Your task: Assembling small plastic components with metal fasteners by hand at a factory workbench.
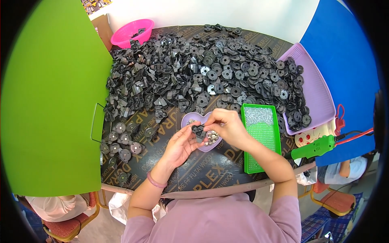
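Observation:
My left hand (183, 142) grips a small black plastic part (198, 131) between thumb and fingers, above a purple heart-shaped bowl (207, 148). Small shiny metal pieces (211, 137) lie in the bowl on both sides of that part. Close to the part's right side, my right hand (225, 123) has its fingertips pinched together. Whatever they hold is too small or hidden to make out. Right of the bowl stands a green tray (262, 154) with many tiny silver pieces (258, 116) at its far end.
Black angular parts (142, 77) and round black discs (253, 71) are heaped across the table's back. Several round assemblies (125, 139) lie at left. A pink basket (121, 37), purple tray (318, 85) and green electric screwdriver (314, 148) stand around. Green (52, 101) and blue (344, 73) panels flank the table.

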Tool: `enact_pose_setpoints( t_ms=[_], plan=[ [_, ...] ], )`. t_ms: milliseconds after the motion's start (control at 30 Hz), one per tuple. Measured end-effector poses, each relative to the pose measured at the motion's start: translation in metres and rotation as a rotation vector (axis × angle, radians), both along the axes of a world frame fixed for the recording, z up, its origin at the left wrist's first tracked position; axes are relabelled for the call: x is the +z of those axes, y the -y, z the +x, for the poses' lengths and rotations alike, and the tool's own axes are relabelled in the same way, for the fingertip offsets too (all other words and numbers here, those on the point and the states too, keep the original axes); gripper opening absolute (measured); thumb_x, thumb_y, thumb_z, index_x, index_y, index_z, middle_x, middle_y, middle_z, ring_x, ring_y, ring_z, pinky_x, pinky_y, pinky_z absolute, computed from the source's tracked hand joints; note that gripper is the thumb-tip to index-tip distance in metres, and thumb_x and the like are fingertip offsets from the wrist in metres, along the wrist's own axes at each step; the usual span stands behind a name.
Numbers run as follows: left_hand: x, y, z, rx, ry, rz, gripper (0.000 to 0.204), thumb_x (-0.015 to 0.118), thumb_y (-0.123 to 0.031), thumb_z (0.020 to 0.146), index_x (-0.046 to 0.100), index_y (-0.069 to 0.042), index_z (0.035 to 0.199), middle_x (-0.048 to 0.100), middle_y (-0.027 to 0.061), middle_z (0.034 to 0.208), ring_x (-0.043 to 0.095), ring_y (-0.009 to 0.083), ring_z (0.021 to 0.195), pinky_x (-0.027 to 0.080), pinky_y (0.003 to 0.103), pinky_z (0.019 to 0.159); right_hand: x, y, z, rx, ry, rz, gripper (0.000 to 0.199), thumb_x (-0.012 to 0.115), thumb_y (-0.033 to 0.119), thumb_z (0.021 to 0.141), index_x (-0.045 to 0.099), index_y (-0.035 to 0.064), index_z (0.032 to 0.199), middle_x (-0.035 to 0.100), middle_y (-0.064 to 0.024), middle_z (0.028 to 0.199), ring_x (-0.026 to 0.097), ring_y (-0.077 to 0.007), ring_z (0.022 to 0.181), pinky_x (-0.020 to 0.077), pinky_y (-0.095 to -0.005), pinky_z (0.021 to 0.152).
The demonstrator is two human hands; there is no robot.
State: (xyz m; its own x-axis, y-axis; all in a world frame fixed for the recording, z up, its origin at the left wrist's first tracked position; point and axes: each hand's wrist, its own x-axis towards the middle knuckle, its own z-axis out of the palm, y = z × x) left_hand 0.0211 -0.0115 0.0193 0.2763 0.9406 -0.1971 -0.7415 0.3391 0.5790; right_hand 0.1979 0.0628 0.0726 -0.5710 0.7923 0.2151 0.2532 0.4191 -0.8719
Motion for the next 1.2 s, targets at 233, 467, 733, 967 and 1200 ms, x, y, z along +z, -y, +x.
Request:
enact_pose_setpoints(
  t_ms=[233, 467, 733, 967, 1200],
  plan=[
    [-0.004, 0.002, 0.0, 0.005, 0.053, 0.074, 0.039, 0.041, -0.024, 0.097, 0.042, 0.001, 0.128, 0.057, 0.0109, 0.108, 0.059, 0.0203, 0.099, 0.052, 0.033, 0.085, -0.012, 0.011, -0.012, 0.107, -0.027, 0.667, 0.022, 0.069, -0.004, 0.062, 0.062, 0.0026, 0.082, 0.055, -0.0064, 0.078, 0.055, -0.0227, 0.069, 0.0467, -0.0324, 0.06],
    [0.003, 0.004, -0.002, -0.04, 0.092, 0.138, 0.039, 0.04, -0.023, 0.098, 0.041, 0.001, 0.128, 0.058, 0.0086, 0.107, 0.058, 0.0181, 0.099, 0.052, 0.034, 0.086, -0.011, 0.012, -0.014, 0.1, -0.055, 0.752, 0.023, 0.069, -0.004, 0.061, 0.062, 0.0009, 0.082, 0.055, -0.0066, 0.078, 0.054, -0.0217, 0.067, 0.0458, -0.0309, 0.056],
    [-0.001, 0.005, -0.003, -0.021, 0.09, 0.113, 0.038, 0.038, -0.022, 0.098, 0.041, 0.002, 0.128, 0.057, 0.0093, 0.108, 0.059, 0.0186, 0.097, 0.054, 0.033, 0.082, -0.004, 0.01, -0.013, 0.219, -0.024, 0.634, 0.021, 0.071, -0.001, 0.066, 0.064, 0.0018, 0.085, 0.057, -0.0065, 0.081, 0.055, -0.0219, 0.071, 0.0473, -0.0298, 0.06],
    [-0.001, 0.005, -0.001, -0.043, 0.057, 0.121, 0.039, 0.039, -0.022, 0.098, 0.041, 0.001, 0.128, 0.057, 0.0097, 0.109, 0.059, 0.0182, 0.097, 0.054, 0.032, 0.081, -0.007, 0.013, -0.006, 0.186, -0.019, 0.596, 0.012, 0.068, 0.004, 0.068, 0.061, 0.0021, 0.078, 0.059, -0.0066, 0.089, 0.053, -0.0234, 0.08, 0.048, -0.0319, 0.07],
    [0.0, 0.005, 0.003, -0.004, -0.02, 0.101, 0.038, 0.041, -0.023, 0.098, 0.042, 0.001, 0.128, 0.057, 0.0092, 0.108, 0.059, 0.0164, 0.097, 0.053, 0.032, 0.081, -0.004, 0.008, -0.004, 0.249, 0.1, 0.659, 0.019, 0.069, 0.005, 0.067, 0.061, 0.003, 0.084, 0.058, -0.0075, 0.086, 0.055, -0.0235, 0.079, 0.0479, -0.0328, 0.068]
  ],
)
